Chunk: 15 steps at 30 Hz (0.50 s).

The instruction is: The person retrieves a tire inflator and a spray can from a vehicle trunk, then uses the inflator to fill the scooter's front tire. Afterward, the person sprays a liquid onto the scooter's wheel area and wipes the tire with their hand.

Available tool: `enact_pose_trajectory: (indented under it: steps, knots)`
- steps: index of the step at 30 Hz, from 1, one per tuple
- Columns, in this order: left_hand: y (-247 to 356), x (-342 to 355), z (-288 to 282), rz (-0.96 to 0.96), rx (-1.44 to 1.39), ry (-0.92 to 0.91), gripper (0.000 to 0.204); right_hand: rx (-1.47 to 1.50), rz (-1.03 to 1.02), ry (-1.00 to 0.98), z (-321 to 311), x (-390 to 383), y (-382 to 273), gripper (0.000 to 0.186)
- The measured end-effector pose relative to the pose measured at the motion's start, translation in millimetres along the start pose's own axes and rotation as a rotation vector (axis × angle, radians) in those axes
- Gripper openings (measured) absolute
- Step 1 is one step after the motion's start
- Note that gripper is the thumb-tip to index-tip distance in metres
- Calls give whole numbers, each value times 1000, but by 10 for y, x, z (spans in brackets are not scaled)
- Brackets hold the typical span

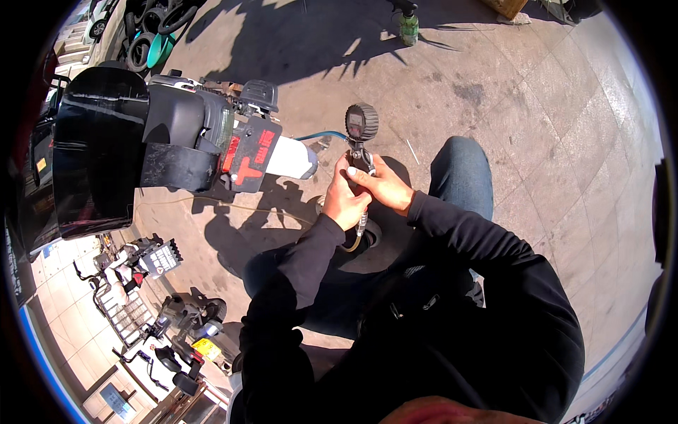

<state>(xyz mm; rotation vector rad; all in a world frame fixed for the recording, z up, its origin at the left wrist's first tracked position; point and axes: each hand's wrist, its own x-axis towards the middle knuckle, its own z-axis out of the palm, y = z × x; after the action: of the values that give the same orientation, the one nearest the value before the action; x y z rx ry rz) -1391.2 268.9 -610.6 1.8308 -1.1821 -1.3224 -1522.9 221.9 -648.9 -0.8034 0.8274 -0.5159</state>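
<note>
through the head camera i look down at both hands, just right of the parked scooter point(176, 113), which i take as my landmark. my left hand point(342, 203) is wrapped around the handle of the inflator gauge point(362, 122), fingers curled in and clamped on it. my right hand point(387, 186) is clamped on the same handle from the other side, touching the left, with a thumb laid over the top. the gauge sits to the right of the scooter's white fender point(288, 157), apart from it, its round ribbed head up beyond my fingers. a blue hose point(325, 133) runs from near the gauge's neck toward the scooter. i can't tell where its far end joins. a thin yellowish hose point(261, 209) crosses the pavement below the scooter. tyres point(140, 51) are piled beyond the scooter, and a green bottle point(409, 32) stands well off to its upper right.
</note>
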Motion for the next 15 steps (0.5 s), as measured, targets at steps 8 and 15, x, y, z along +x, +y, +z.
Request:
enact_pose_trajectory:
  steps: [8,15]
  knots:
    - [4,7,-380,70,421,87,55,-249,131,-513,-777,420,-459,44]
    - [114,41,-86,36,405,67,65,32,338,-306,-1081,1877,-88,55]
